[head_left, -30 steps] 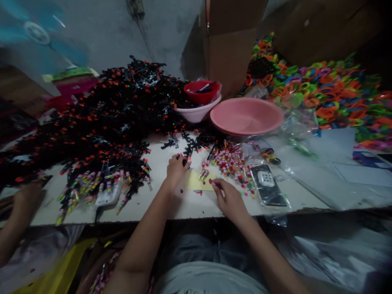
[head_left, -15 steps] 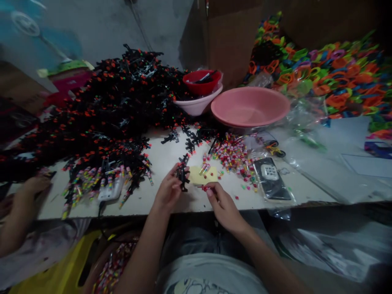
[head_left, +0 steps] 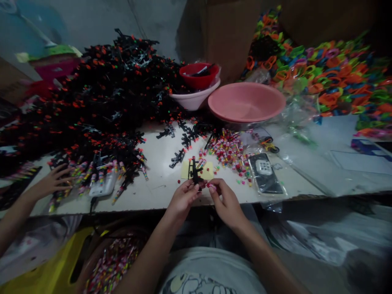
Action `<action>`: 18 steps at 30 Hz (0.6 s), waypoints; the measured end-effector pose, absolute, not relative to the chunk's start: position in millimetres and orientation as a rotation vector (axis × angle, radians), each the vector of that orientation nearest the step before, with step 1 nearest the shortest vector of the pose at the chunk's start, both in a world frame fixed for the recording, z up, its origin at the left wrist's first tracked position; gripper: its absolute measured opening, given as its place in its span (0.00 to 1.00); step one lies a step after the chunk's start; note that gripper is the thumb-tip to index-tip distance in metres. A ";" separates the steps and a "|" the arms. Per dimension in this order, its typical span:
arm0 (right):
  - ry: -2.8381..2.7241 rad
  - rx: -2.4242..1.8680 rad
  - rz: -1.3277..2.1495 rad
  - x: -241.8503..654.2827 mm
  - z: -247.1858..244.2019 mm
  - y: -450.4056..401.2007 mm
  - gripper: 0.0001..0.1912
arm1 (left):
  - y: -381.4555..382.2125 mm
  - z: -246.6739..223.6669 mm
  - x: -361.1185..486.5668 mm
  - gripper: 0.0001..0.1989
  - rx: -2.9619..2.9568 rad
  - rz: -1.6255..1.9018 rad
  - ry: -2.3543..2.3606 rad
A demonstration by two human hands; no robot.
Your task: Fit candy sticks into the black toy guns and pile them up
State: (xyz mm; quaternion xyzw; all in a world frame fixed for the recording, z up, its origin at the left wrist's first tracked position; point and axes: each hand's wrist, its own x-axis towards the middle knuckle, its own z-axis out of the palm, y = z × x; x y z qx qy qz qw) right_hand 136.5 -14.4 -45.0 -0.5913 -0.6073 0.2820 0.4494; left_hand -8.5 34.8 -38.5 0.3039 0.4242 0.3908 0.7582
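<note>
The head view shows a black plastic toy gun standing nearly upright over a yellow paper rectangle, near the front edge of a white tabletop. The person's left hand pinches its lower end between thumb and curled fingers. The right hand, just beside it, has thumb and forefinger drawn together on a small reddish-pink piece, close to the gun's lower end; whether the two touch cannot be told.

This gun looks only partway through handling. At the near left, a bunch of black guns with striped multicoloured tubes seems further along. Much appears left: a tall heap of black toy guns at the far left, and a loose pile of small red, pink and yellow tubes to the right of the paper.

Compared with half a second ago, the hands have come closer together, and the held gun has shifted right, from left of the paper to over it. At the left, a co-worker's hand has moved right and now spreads over the bunch.
</note>
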 end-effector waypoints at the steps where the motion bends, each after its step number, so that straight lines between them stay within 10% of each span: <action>1: -1.502 -1.471 0.694 137.0 -44.5 -15.2 0.11 | 35.7 -37.6 -9.2 0.19 0.645 0.866 0.942; 18: -1.628 -1.558 0.672 126.4 -38.6 -18.4 0.12 | 20.6 -33.1 -4.6 0.16 0.661 1.076 0.970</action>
